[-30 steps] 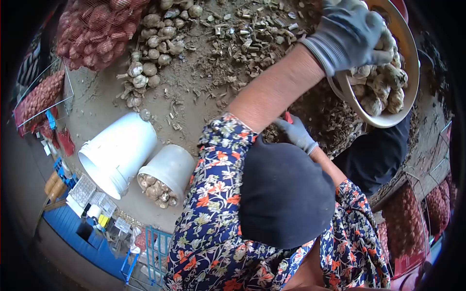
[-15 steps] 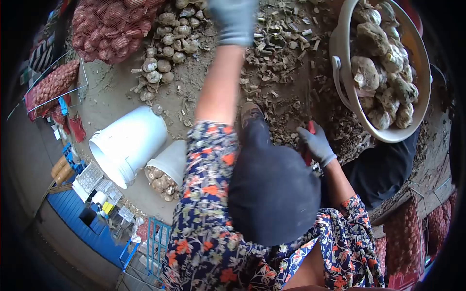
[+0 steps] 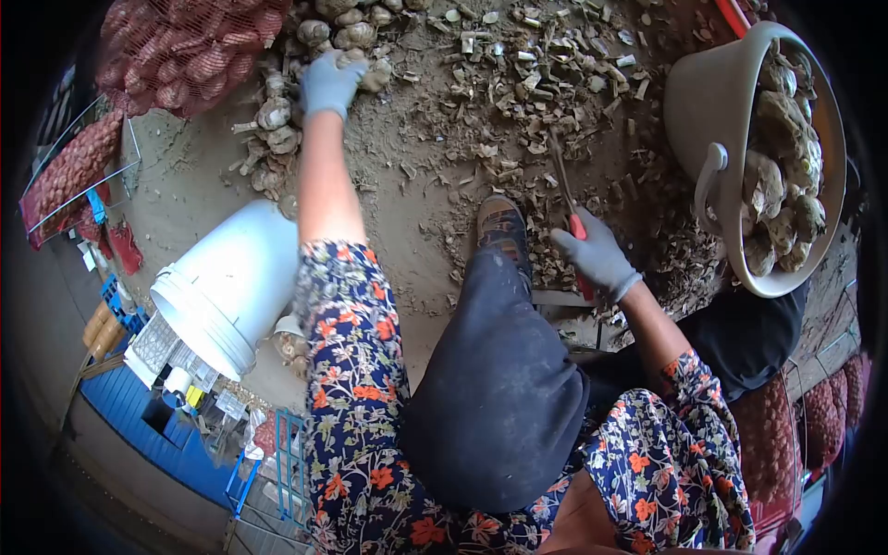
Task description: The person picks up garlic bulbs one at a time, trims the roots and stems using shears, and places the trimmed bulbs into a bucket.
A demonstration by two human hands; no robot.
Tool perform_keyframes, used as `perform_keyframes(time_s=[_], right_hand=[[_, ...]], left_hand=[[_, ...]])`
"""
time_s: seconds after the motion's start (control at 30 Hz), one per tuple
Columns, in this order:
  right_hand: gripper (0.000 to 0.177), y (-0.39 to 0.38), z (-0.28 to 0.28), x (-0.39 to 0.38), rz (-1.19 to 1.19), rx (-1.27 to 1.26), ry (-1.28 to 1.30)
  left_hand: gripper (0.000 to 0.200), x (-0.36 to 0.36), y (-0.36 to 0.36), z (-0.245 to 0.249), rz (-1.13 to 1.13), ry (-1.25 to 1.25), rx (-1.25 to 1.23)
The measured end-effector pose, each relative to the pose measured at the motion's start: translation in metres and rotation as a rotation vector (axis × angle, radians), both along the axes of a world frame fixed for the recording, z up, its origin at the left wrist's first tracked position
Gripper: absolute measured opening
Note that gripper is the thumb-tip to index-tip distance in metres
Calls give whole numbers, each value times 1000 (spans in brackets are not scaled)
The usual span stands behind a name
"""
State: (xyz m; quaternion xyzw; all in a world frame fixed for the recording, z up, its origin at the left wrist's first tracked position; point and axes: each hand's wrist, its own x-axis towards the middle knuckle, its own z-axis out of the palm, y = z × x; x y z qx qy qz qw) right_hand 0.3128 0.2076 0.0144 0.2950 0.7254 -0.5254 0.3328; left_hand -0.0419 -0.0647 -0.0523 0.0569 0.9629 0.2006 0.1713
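My left hand (image 3: 331, 85), in a grey glove, reaches into a pile of garlic bulbs (image 3: 275, 113) on the ground. Its fingertips are down among the bulbs, and one bulb (image 3: 375, 75) lies against its right side. Whether the fingers are closed round a bulb is hidden. My right hand (image 3: 599, 252), gloved too, is closed round red-handled shears (image 3: 561, 171). Their long narrow metal part points away from me over the cut stems. Beside my right knee, a tilted pale bucket (image 3: 698, 102) holds several large garlic bulbs (image 3: 783, 176).
A red net sack of bulbs (image 3: 190, 55) stands at upper left. A white bucket (image 3: 231, 277) lies tipped left of my left forearm, with a smaller container of bulbs (image 3: 292, 344) partly hidden beside it. Cut stems and husks (image 3: 527, 79) litter the ground around my shoe (image 3: 500, 222).
My left hand has moved from the top middle leftward and nearer, down to the garlic pile. My right hand still grips the shears, whose metal part now shows more clearly. The view has shifted.
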Motion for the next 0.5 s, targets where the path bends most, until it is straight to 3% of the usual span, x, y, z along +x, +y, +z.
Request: perform_keyframes(time_s=[0.03, 0.07, 0.17, 0.27, 0.43, 0.5], right_hand=[[40, -5, 5, -7, 11, -14, 21], [39, -8, 15, -18, 74, 55, 86], [36, -12, 25, -39, 196, 89, 140], [30, -20, 36, -49, 130, 138, 240], [34, -20, 46, -56, 251, 269, 212], [36, -19, 51, -55, 391, 500, 334]], left_hand=[[59, 18, -1, -16, 68, -8, 214], [54, 50, 22, 9, 352, -264, 683], [45, 107, 48, 32, 358, -256, 1052], [43, 140, 57, 33, 249, -283, 1492], [43, 161, 69, 59, 210, -197, 1276], [45, 159, 67, 70, 5, -60, 960]])
